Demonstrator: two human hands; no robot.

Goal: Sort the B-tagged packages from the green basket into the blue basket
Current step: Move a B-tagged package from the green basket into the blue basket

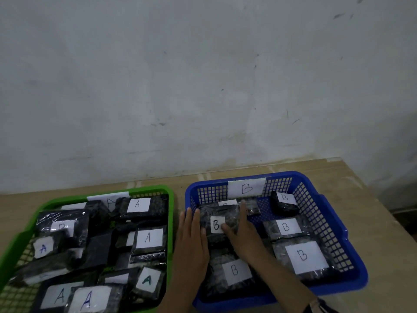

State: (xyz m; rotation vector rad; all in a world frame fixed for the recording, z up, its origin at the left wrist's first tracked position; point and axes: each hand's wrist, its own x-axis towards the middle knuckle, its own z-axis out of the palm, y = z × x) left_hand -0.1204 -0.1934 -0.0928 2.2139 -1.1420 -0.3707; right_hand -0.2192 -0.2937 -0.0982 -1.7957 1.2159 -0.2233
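Observation:
The blue basket [327, 213] on the right holds several black wrapped packages with white B tags. Both hands lie on one B-tagged package [216, 224] at its left side. My left hand [191, 242] rests flat along the package's left edge, fingers straight. My right hand [242, 233] lies across its right part, thumb touching the tag and fingers reaching over the far edge. The green basket [20, 240] on the left holds several A-tagged packages and one package with a B tag [62, 227] near its back left.
Both baskets sit side by side on a wooden table [372, 240] pushed against a pale wall. Each basket carries a paper label on its far wall, the blue one a B label [246, 188]. Bare tabletop lies right of the blue basket.

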